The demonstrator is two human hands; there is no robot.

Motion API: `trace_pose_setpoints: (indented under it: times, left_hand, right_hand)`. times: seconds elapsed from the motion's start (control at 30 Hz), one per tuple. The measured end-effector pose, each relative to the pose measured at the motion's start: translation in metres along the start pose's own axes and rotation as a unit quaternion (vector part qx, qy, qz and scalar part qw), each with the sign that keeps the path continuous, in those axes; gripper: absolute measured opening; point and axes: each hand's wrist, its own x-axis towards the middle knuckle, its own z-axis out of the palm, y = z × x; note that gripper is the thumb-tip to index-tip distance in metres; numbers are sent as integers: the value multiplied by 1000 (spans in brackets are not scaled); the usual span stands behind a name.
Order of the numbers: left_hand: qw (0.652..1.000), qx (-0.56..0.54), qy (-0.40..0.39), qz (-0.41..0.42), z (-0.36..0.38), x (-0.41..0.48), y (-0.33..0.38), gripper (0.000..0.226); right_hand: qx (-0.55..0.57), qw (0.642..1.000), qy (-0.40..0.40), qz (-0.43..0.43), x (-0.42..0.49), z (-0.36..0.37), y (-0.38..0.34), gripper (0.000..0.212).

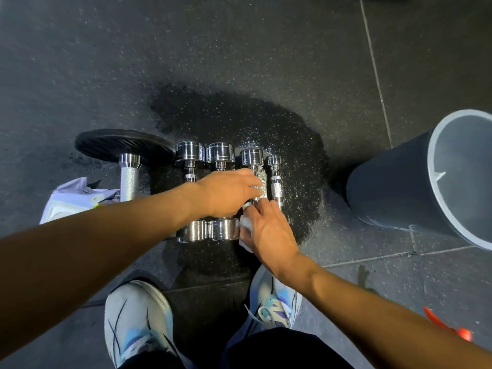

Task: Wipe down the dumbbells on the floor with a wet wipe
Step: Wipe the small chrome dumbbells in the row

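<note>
A person's two sneakers [138, 323] stand on the dark rubber floor [239, 49], legs cut off by the frame. The right hand [269, 230], palm down, fingers curled, presses a mostly hidden white wet wipe [245, 225] over the near end of the third dumbbell [251, 158]. The left hand [229, 193] reaches across, fingers closed on that dumbbell's handle, covering two neighbouring chrome dumbbells' [205, 155] handles. A grey bin [399, 182] is cropped at right.
</note>
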Motion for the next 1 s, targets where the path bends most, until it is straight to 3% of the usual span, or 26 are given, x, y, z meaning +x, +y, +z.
trace_pose_setpoints:
  times: [0.23, 0.37, 0.47, 0.6, 0.83, 1.0]
  left_hand:
    - [1000, -4, -19, -1, -6, 0, -2, 66]
    - [1000, -13, -18, -8, -6, 1, -2, 71]
    - [999, -18, -30, -12, -6, -2, -3, 74]
    - [999, -41, -20, -13, -5, -2, -8, 71]
    - [997, -77, -19, -19, 0, -7, -14, 76]
    - [996, -86, -22, -25, -2, -10, -13, 79]
  right_hand:
    - [-7, 997, 72, 5, -8, -5, -11, 21]
    - [63, 996, 65, -19, -27, -3, -5, 24]
    - [198, 979, 39, 32, -46, -11, 4, 24]
    - [286, 950, 27, 119, -57, -21, 10, 24]
    - [278, 951, 17, 135, -18, -33, 14, 14]
    - [323, 930, -28, 175, 7, -35, 17, 14]
